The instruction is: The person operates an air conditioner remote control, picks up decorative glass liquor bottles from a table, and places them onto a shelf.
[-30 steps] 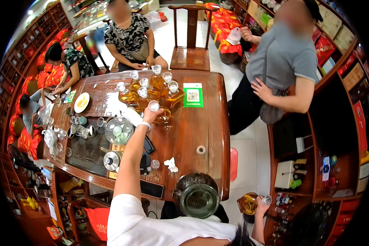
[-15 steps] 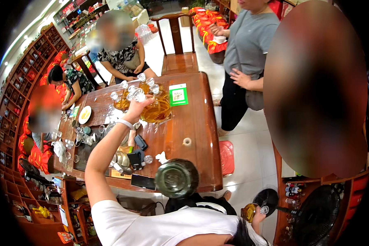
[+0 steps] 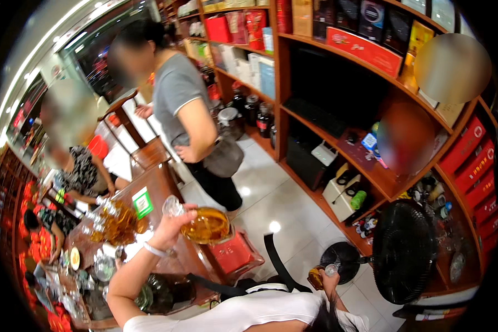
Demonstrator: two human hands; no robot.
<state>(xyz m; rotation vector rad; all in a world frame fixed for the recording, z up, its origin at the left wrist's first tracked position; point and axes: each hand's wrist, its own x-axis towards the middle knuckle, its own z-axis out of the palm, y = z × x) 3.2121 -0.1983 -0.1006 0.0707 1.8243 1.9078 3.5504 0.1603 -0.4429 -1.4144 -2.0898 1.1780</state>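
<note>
My left hand (image 3: 170, 231), with a white band on its wrist, grips the neck of a glass decanter (image 3: 209, 227) holding amber liquid. This decanter is tilted on its side, in the air by the table's right edge. Several similar decanters (image 3: 115, 222) with clear stoppers stand grouped on the wooden table (image 3: 174, 257). Lower right, my right hand (image 3: 331, 284) is closed on the neck of a smaller-looking glass decanter (image 3: 315, 278), also with amber liquid, held low. Part of that one is hidden by my fingers.
A black fan (image 3: 403, 249) stands right of my right hand. A red stool (image 3: 233, 253) sits at the table's edge. Beyond it stands a person in grey (image 3: 185, 94). Wooden shelves (image 3: 371, 180) line the right side. A green code card (image 3: 142, 202) lies by the decanters.
The view has swung right. My left hand has carried its decanter away from the group toward the table's right edge, tilting it. My right hand still holds its decanter low.
</note>
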